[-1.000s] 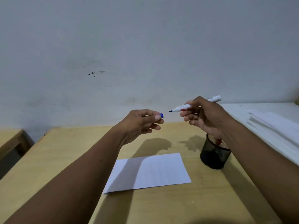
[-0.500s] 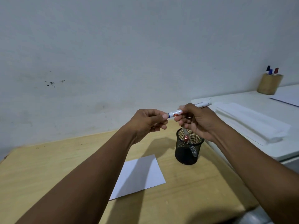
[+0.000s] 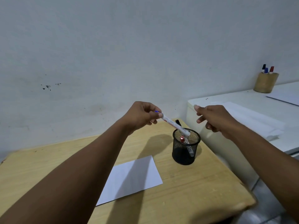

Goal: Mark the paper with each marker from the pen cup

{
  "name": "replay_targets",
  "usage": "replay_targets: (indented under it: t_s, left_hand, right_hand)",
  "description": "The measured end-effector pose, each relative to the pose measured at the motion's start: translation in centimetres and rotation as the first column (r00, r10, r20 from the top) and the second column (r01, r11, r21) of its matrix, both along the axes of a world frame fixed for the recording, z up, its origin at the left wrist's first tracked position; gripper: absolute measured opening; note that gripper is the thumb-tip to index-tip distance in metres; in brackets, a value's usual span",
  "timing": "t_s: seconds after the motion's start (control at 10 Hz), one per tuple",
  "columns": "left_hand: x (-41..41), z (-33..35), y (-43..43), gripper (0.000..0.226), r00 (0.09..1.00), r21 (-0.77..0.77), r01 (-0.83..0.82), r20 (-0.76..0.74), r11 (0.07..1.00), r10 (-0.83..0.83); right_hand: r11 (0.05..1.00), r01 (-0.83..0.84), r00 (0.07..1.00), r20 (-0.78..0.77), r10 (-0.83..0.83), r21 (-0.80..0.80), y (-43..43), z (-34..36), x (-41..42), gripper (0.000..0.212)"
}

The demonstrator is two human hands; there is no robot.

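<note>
Gripping blue-capped marker [image 3: 175, 125] over pen cup [image 3: 186, 147] rim: left hand [image 3: 142, 116]; right hand [image 3: 215, 118] fingers loose, empty.

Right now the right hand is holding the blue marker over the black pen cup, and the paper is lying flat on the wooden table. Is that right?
Not quite. In the head view, the left hand holds the blue marker, not the right. The right hand is empty, fingers loose. The rest is right: the marker's end is over the black pen cup, and the paper lies flat on the wooden table.

A tan round holder [image 3: 265, 82] with three capped pens [image 3: 267, 69] stands far right on a white counter [image 3: 242, 101], beside folded white sheets [image 3: 252, 120].
</note>
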State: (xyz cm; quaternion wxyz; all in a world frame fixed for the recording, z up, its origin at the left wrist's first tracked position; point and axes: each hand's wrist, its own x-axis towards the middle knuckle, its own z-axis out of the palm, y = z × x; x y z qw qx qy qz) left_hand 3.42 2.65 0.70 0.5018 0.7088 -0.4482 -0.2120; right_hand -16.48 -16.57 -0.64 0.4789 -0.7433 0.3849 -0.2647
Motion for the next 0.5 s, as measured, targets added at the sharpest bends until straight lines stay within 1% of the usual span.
replay_targets:
  t_s: [0.1, 0.2, 0.3, 0.4, 0.5]
  left_hand:
    - [-0.8, -0.4, -1.3, 0.016, 0.991, 0.064, 0.024, 0.128, 0.998, -0.032]
    - [-2.1, -1.1, -2.6, 0.015, 0.953, 0.152, 0.049, 0.29, 0.987, -0.092]
    - [-3.4, -1.3, -3.7, 0.018, 0.918, 0.182, 0.07, 0.372, 0.981, -0.135]
    - [-4.5, -1.3, -4.4, 0.027, 0.891, 0.227, 0.088, 0.418, 0.97, -0.178]
    - [-4.9, -0.9, -4.4, 0.043, 0.896, 0.256, 0.045, 0.417, 0.966, -0.152]
  right_hand:
    - [0.999, -0.029, 1.0, -0.01, 0.028, -0.043, 0.3, 0.0, 0.3, 0.051]
    - [0.996, -0.056, 0.998, -0.012, 0.055, -0.068, 0.8, -0.1, 0.8, 0.048]
    - [0.995, -0.063, 0.998, 0.001, 0.063, -0.076, 0.9, -0.1, 1.3, 0.044]
    - [0.994, -0.063, 0.998, -0.01, 0.062, -0.089, 1.0, -0.3, 1.5, 0.042]
    - [0.991, -0.056, 0.998, -0.013, 0.055, -0.122, 1.3, -0.1, 1.8, 0.04]
